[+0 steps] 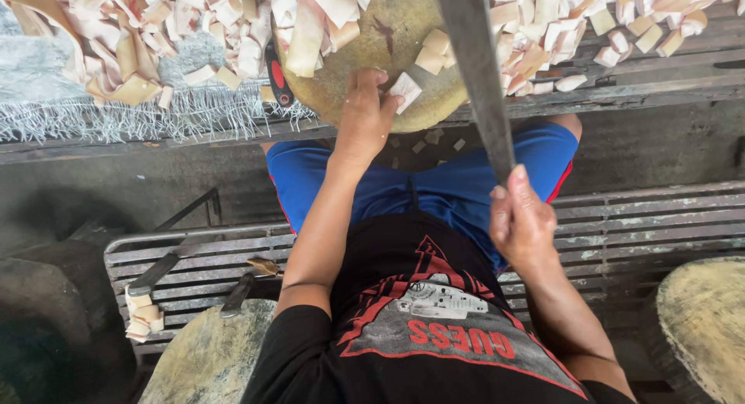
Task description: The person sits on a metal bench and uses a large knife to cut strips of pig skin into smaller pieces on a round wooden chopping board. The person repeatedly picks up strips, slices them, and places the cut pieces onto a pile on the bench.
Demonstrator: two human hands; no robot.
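My left hand (365,113) rests at the near edge of a round wooden chopping block (380,70), its fingers pinching a pale square piece of meat (405,88). My right hand (521,221) is raised near my lap and grips the handle of a long cleaver (477,70), whose dark blade points up over the block. Two more pale cut pieces (432,51) lie on the block beside the blade. Long pale strips (310,27) hang over the block's far side.
Heaps of cut pale pieces (155,39) cover a grey fringed cloth (46,78) at left and wooden planks (660,62) at right. I sit on a slatted metal bench (621,225). Behind lie two knives (159,270), a few pieces (143,315) and two more round blocks (209,357).
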